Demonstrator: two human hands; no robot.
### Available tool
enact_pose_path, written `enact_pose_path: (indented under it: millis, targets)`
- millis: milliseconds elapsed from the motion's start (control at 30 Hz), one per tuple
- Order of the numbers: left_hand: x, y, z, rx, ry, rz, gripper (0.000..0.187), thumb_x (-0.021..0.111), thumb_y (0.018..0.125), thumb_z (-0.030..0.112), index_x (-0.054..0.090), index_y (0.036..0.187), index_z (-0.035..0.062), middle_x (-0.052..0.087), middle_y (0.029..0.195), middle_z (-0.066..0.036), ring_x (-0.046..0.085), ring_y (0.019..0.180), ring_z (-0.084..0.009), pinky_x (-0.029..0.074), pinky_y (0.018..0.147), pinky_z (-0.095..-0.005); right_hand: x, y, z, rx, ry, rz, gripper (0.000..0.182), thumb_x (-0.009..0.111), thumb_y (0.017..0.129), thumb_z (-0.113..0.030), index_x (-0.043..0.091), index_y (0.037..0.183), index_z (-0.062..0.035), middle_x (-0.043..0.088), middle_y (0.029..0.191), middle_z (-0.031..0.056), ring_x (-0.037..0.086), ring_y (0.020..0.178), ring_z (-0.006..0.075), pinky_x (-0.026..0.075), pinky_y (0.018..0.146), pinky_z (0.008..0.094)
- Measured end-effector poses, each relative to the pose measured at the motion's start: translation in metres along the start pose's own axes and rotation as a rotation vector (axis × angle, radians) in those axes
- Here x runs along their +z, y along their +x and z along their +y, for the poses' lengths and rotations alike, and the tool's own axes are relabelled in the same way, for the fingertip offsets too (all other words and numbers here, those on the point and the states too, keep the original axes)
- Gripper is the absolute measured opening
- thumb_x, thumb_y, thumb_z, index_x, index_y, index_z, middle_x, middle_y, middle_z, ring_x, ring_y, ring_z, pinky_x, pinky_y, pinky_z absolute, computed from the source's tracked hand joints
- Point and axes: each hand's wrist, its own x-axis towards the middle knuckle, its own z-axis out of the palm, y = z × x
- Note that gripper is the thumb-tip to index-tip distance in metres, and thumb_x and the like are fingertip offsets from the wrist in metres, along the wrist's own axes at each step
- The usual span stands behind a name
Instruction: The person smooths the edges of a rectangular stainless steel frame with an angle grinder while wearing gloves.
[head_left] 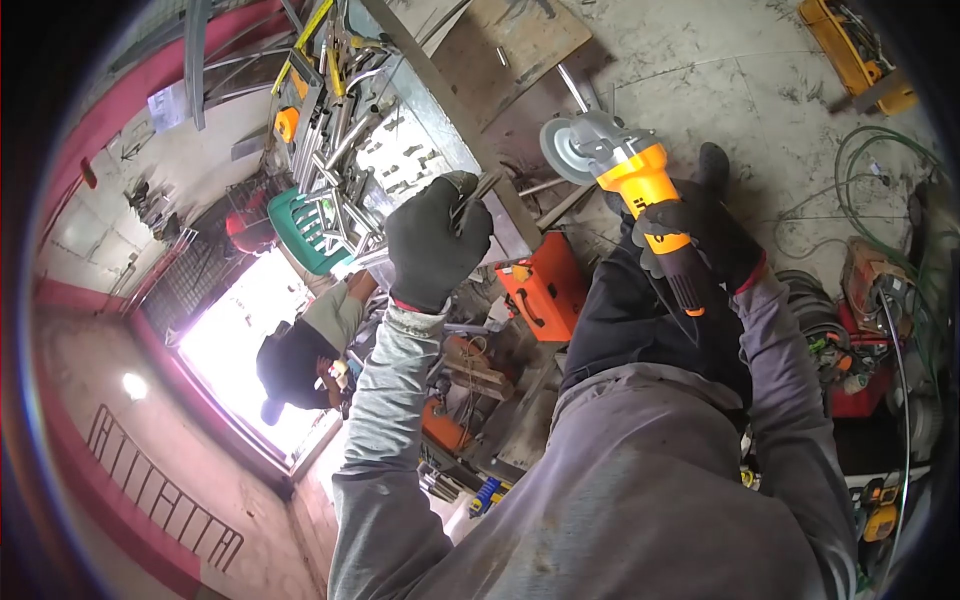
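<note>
My right hand (705,235), in a dark glove, is wrapped around the body of a yellow and grey angle grinder (637,180). The grinder's disc (566,150) points toward the workbench, above the floor and apart from the bench. My left hand (432,245), also gloved, is closed at the corner of the metal-topped workbench (425,95). Its fingers curl by a thin metal piece (482,192); what lies inside the grip is mostly hidden. Short metal tubes (345,215) lie piled on the bench beyond this hand.
An orange case (545,290) stands below the bench corner. A green plastic chair (300,235) and another person (305,355) are off to the left. A yellow toolbox (835,45) and green hose (850,150) lie on the floor at right. A brown board (515,45) adjoins the bench.
</note>
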Motion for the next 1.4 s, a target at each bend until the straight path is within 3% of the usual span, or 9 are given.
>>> enact_pose_path:
  millis: [333, 467, 533, 733, 833, 933, 1033, 1167, 1400]
  targets:
    - [0.012, -0.018, 0.004, 0.005, -0.048, 0.098, 0.016, 0.067, 0.094, 0.018, 0.078, 0.101, 0.0067, 0.067, 0.068, -0.013, 0.067, 0.063, -0.0386, 0.051, 0.06, -0.049, 0.013, 0.025, -0.002, -0.085, -0.208, 0.021, 0.037, 0.075, 0.1, -0.025, 0.07, 0.13, -0.0028, 0.076, 0.11, 0.0098, 0.076, 0.091, 0.0189, 0.063, 0.08, 0.0356]
    - [0.014, -0.02, -0.002, 0.061, -0.062, 0.094, 0.02, 0.062, 0.101, 0.014, 0.079, 0.107, 0.0033, 0.068, 0.066, -0.011, 0.073, 0.061, -0.0307, 0.054, 0.059, -0.0411, 0.02, 0.031, -0.02, 0.088, -0.23, -0.068, 0.037, 0.075, 0.099, -0.026, 0.072, 0.127, -0.0026, 0.077, 0.103, 0.0079, 0.076, 0.088, 0.0179, 0.062, 0.082, 0.035]
    - [0.015, -0.02, 0.004, -0.043, -0.093, 0.091, 0.018, 0.069, 0.09, 0.018, 0.078, 0.1, 0.0064, 0.067, 0.073, -0.016, 0.065, 0.066, -0.0395, 0.051, 0.063, -0.0508, 0.03, 0.031, -0.022, 0.042, -0.233, -0.049, 0.037, 0.076, 0.097, -0.027, 0.073, 0.124, -0.002, 0.077, 0.098, 0.0062, 0.075, 0.087, 0.0172, 0.062, 0.082, 0.0351]
    - [0.027, -0.031, 0.004, 0.059, 0.02, 0.149, 0.015, 0.07, 0.087, 0.02, 0.075, 0.092, 0.0076, 0.063, 0.07, -0.015, 0.063, 0.061, -0.0385, 0.049, 0.057, -0.0497, 0.019, 0.03, -0.01, -0.169, -0.452, -0.109, 0.038, 0.078, 0.098, -0.029, 0.072, 0.126, -0.0035, 0.076, 0.099, 0.006, 0.074, 0.084, 0.0174, 0.061, 0.081, 0.0347]
    - [0.037, -0.042, 0.001, 0.086, 0.023, 0.168, 0.029, 0.066, 0.09, 0.017, 0.081, 0.112, 0.0041, 0.065, 0.071, -0.016, 0.062, 0.059, -0.039, 0.047, 0.054, -0.0477, 0.025, 0.028, -0.018, -0.242, -0.492, -0.058, 0.04, 0.08, 0.097, -0.029, 0.07, 0.128, -0.0042, 0.076, 0.1, 0.0057, 0.074, 0.084, 0.0175, 0.061, 0.08, 0.0339]
    - [0.042, -0.045, 0.001, 0.086, 0.023, 0.178, 0.032, 0.066, 0.089, 0.017, 0.081, 0.115, 0.003, 0.066, 0.073, -0.016, 0.062, 0.061, -0.0385, 0.048, 0.055, -0.0483, 0.039, 0.025, -0.044, 0.119, -0.332, -0.078, 0.042, 0.081, 0.097, -0.028, 0.069, 0.129, -0.0044, 0.075, 0.102, 0.0057, 0.075, 0.084, 0.0172, 0.061, 0.079, 0.0339]
    - [0.045, -0.047, 0.002, 0.085, 0.029, 0.182, 0.034, 0.068, 0.088, 0.017, 0.08, 0.115, 0.0013, 0.066, 0.074, -0.016, 0.063, 0.062, -0.0383, 0.048, 0.056, -0.0489, 0.035, 0.021, -0.039, 0.042, -0.358, -0.078, 0.032, 0.08, 0.101, -0.023, 0.077, 0.13, -0.0084, 0.075, 0.119, 0.0083, 0.075, 0.107, 0.0222, 0.061, 0.089, 0.0363]
    - [0.049, -0.05, 0.006, 0.087, 0.043, 0.213, 0.034, 0.069, 0.087, 0.017, 0.079, 0.115, 0.0004, 0.065, 0.074, -0.016, 0.063, 0.063, -0.0385, 0.049, 0.057, -0.0488, 0.031, 0.021, -0.027, -0.11, -0.505, -0.094, 0.036, 0.081, 0.1, -0.026, 0.076, 0.131, -0.0061, 0.074, 0.119, 0.0089, 0.075, 0.104, 0.0216, 0.061, 0.088, 0.037]
    - [0.048, -0.049, 0.005, 0.086, 0.017, 0.22, 0.033, 0.069, 0.087, 0.015, 0.079, 0.115, 0.0011, 0.066, 0.075, -0.016, 0.064, 0.063, -0.0383, 0.05, 0.057, -0.0486, 0.031, 0.026, -0.018, 0.118, -0.279, -0.113, 0.033, 0.08, 0.101, -0.026, 0.074, 0.128, -0.007, 0.072, 0.112, 0.0097, 0.076, 0.088, 0.0228, 0.063, 0.079, 0.0375]
